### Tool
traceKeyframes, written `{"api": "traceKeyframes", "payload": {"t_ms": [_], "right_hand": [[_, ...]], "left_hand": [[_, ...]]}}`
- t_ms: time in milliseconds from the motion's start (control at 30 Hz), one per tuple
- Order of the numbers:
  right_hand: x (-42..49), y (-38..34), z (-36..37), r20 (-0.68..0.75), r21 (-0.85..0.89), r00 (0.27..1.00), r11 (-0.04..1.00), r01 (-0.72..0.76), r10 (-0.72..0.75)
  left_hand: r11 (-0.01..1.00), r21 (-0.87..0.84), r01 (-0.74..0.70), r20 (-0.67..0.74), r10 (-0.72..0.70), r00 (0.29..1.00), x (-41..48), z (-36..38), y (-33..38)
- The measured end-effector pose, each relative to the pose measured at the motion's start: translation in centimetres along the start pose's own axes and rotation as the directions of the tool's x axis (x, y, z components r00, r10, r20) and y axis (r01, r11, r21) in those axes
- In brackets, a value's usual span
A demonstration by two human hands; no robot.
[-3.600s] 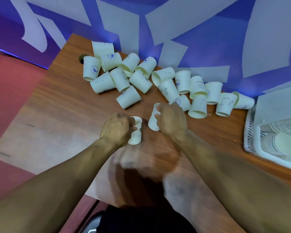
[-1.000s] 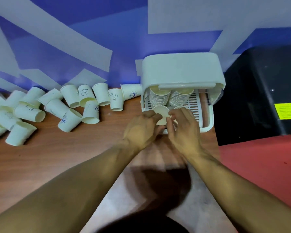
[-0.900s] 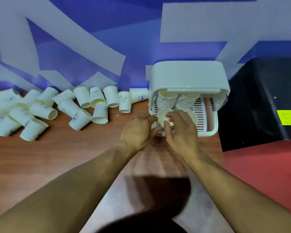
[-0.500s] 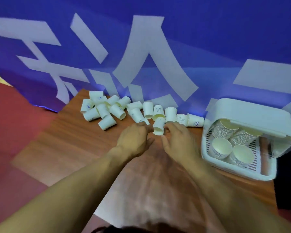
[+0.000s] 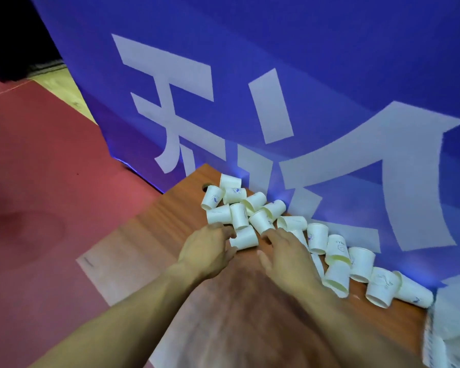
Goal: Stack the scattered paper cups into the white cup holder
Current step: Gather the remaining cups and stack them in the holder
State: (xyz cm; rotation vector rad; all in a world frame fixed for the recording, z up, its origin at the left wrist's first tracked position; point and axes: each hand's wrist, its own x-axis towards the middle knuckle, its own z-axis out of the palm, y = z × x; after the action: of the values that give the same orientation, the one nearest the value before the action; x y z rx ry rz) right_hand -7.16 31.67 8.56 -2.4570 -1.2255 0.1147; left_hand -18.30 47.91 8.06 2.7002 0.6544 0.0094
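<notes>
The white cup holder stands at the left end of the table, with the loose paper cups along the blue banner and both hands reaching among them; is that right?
Not quite: the head view shows the white cup holder at the right end of the table. The loose paper cups do lie along the blue banner, with the left hand and right hand reaching among them.

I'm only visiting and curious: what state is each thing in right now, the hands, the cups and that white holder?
near cup: lying on its side on the table.
left hand: fingers and thumb either side of the near cup's end; grip unclear.
right hand: open, fingers straight, beside that cup.
other cups: loose, unstacked, strung along the banner.
white cup holder: cut off at the right edge, blurred.
</notes>
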Motion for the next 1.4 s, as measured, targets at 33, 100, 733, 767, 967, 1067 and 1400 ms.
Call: {"api": "traceKeyframes", "payload": {"t_ms": [33, 100, 733, 767, 967, 1067, 1400], "right_hand": [[1.7, -0.5, 1.0, 0.022, -0.004, 1.0, 1.0, -0.008, 0.008], [5.1, -1.3, 3.0, 0.069, -0.029, 0.997, 0.999, -0.017, 0.019], [21.9, 1.1, 13.8, 0.387, -0.195, 0.877, 0.955, -0.225, 0.286], [22.1, 1.2, 14.2, 0.413, -0.211, 0.865, 0.954, -0.213, 0.284], [23.0, 1.8, 15.8, 0.475, -0.35, 0.82, 0.923, -0.157, 0.32], [23.1, 2.0, 15.8, 0.457, -0.365, 0.815, 0.911, -0.193, 0.356], [21.6, 1.6, 12.4, 0.312, -0.258, 0.857, 0.905, -0.338, 0.409]], "left_hand": [[1.0, -0.012, 0.007, 0.022, -0.007, 1.0, 1.1, 0.2, -1.5], [0.999, -0.04, 0.009, 0.057, -0.007, 0.998, 3.6, 0.8, -4.4], [0.97, -0.243, -0.01, 0.313, 0.088, 0.946, 20.0, 8.3, -13.9], [0.966, -0.258, -0.024, 0.322, 0.109, 0.94, 20.2, 8.4, -14.1], [0.96, -0.271, -0.073, 0.34, 0.167, 0.925, 20.7, 9.9, -15.2], [0.956, -0.274, -0.103, 0.352, 0.199, 0.915, 20.6, 10.4, -15.2], [0.959, -0.265, -0.103, 0.381, 0.202, 0.902, 20.2, 9.9, -14.4]]}}
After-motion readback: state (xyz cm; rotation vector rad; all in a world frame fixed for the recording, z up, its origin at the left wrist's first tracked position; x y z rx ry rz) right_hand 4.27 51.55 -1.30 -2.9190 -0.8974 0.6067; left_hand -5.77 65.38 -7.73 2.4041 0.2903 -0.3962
